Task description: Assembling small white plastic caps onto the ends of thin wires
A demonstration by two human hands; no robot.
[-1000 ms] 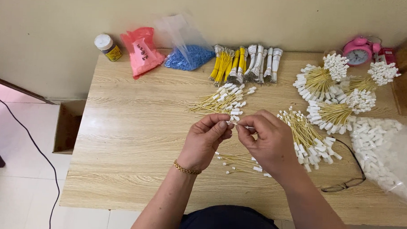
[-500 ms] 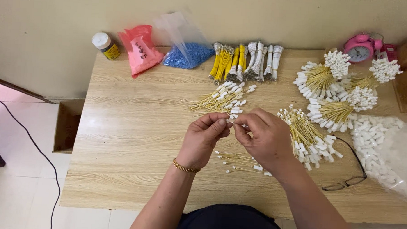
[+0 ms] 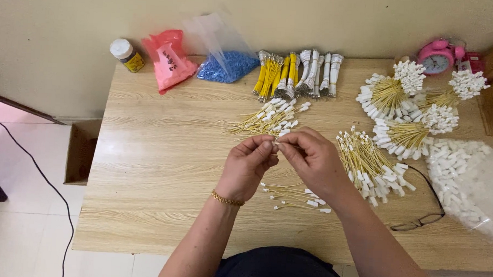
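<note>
Left hand (image 3: 249,165) and right hand (image 3: 310,160) pinched together on small white connector (image 3: 275,147), fitting wire end. Finished loose wires (image 3: 296,196) lie at 6 o'clock; unworked pile (image 3: 269,118) at 12.

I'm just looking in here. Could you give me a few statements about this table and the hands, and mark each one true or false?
1. Both hands, left hand and right hand, meet fingertip to fingertip above the table. True.
2. The pink alarm clock stands at the near left corner. False: it stands at the far right, by the wall.
3. A pair of glasses lies right of the hands. True.
4. The blue pieces lie loose on the wood. False: they sit in a clear bag.
5. The left wrist wears a gold bracelet. True.
</note>
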